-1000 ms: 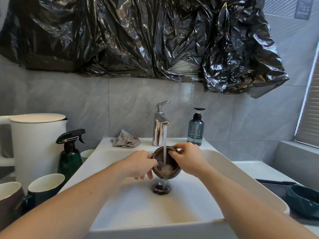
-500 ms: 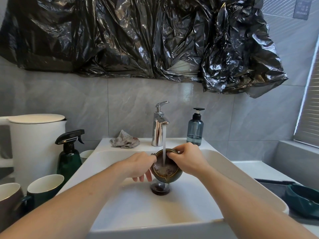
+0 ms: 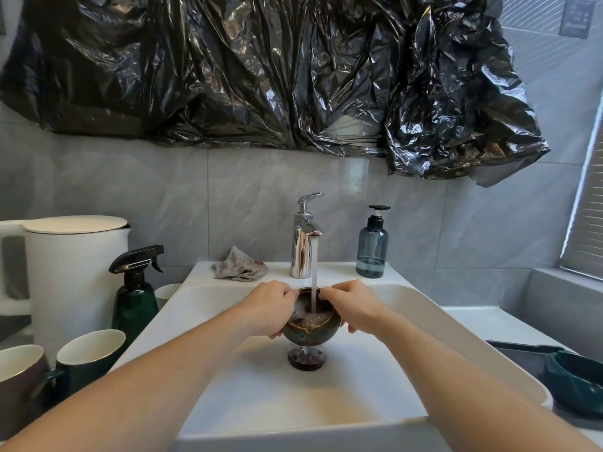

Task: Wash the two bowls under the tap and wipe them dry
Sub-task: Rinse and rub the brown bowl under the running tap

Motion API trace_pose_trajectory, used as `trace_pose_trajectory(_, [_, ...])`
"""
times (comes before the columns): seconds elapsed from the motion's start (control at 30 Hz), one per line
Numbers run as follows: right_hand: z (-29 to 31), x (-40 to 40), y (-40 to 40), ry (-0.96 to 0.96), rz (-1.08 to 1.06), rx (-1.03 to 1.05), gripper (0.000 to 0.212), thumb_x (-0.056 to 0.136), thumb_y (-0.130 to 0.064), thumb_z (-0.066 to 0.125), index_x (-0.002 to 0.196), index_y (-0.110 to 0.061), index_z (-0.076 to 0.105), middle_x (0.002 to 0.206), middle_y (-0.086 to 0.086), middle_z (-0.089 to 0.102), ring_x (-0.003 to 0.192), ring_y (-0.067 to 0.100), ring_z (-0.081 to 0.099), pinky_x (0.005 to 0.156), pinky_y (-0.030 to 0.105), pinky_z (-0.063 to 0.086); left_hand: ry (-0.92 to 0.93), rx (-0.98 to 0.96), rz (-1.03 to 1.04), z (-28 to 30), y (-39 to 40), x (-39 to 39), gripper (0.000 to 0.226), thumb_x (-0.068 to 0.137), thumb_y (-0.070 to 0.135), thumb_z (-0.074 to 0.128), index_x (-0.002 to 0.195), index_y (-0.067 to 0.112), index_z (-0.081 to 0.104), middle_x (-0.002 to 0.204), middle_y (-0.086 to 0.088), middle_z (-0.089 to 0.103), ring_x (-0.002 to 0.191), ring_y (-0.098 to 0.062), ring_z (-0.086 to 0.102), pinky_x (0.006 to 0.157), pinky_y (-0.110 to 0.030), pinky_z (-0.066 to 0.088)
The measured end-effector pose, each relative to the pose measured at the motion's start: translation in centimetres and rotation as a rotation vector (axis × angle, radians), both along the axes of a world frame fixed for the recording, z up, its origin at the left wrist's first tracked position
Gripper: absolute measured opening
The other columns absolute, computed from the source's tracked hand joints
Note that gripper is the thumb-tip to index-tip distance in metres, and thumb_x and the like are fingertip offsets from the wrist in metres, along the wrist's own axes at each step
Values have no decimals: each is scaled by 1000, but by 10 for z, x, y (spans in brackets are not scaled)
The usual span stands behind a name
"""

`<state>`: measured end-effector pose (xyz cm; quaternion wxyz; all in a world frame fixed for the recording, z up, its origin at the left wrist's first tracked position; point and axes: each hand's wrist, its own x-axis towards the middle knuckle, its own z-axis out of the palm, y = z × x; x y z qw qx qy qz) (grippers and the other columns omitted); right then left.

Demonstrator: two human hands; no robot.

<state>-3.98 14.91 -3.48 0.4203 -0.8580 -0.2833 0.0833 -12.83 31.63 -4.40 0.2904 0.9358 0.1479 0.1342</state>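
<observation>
Your left hand (image 3: 266,309) and right hand (image 3: 354,306) each have fingers clamped on the bowl (image 3: 310,327), which sits between them, mouth up under the tap (image 3: 305,238); the cloth (image 3: 239,265) lies beyond your left fingers.

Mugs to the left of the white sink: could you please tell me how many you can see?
3. A brown mug at the far left edge, a dark green mug beside it, and a pale one half hidden behind the green spray bottle. Others may be hidden.
</observation>
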Motion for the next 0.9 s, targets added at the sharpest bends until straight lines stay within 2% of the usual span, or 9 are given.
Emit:
trace_pose_trajectory(0.07, [1,0,0,20,-1,-5,39,101,-41,51,108,-11,74,81,7,68,69,20,60,49,24,46,-40,43,54,0,2,0,42,113,34,36,80,16,55,69,-5,60,55,-21,62,56,-29,46])
trace_pose_trajectory(0.17, [2,-3,0,33,17,-34,39,102,-42,50,104,-10,73,75,3,74,66,17,62,48,22,46,-64,100,121,2,8,2,45,112,38,37,76,17,57,79,-5,62,77,-29,68,68,-34,44])
trace_pose_trajectory(0.33, [2,-4,1,41,52,-61,37,102,-35,49,96,-8,74,66,1,75,56,12,60,47,21,46,17,99,158,3,10,1,49,109,41,42,67,18,52,68,-4,61,75,-29,72,76,-37,51])
trace_pose_trajectory(0.47, [-1,-3,0,34,68,-62,37,102,-30,48,86,-9,72,65,6,73,50,14,56,45,22,43,88,50,143,2,10,2,44,105,31,45,64,17,55,51,-1,62,56,-24,65,59,-28,48])
trace_pose_trajectory(0.53, [-2,-2,1,27,69,-51,37,101,-28,47,81,-9,71,63,8,71,48,15,53,45,23,41,112,-5,125,2,10,2,41,105,32,45,75,12,64,54,-2,69,54,-21,63,54,-26,48])
trace_pose_trajectory(0.6, [-3,-1,1,23,66,-52,37,103,-27,46,81,-9,70,61,8,70,47,15,51,45,23,40,125,-37,130,3,10,2,41,104,36,45,87,9,71,59,-1,72,53,-19,62,53,-27,51])
trace_pose_trajectory(0.7, [-5,1,2,28,66,-60,38,106,-28,44,86,-10,70,60,6,69,46,13,52,44,22,41,132,-19,141,4,14,-1,44,99,43,48,80,12,72,56,0,70,52,-19,63,56,-28,56])
trace_pose_trajectory(0.8, [-7,3,2,34,72,-83,39,107,-29,44,95,-6,73,61,6,69,48,13,53,45,22,41,163,-5,137,4,15,-4,45,98,46,47,84,12,74,56,1,70,52,-19,63,56,-27,55])
trace_pose_trajectory(0.9, [-8,3,3,32,83,-93,39,107,-28,44,96,-4,73,64,8,70,50,14,53,47,23,41,166,-31,122,5,13,-6,37,99,41,47,96,15,73,73,-2,75,57,-18,68,55,-27,56])
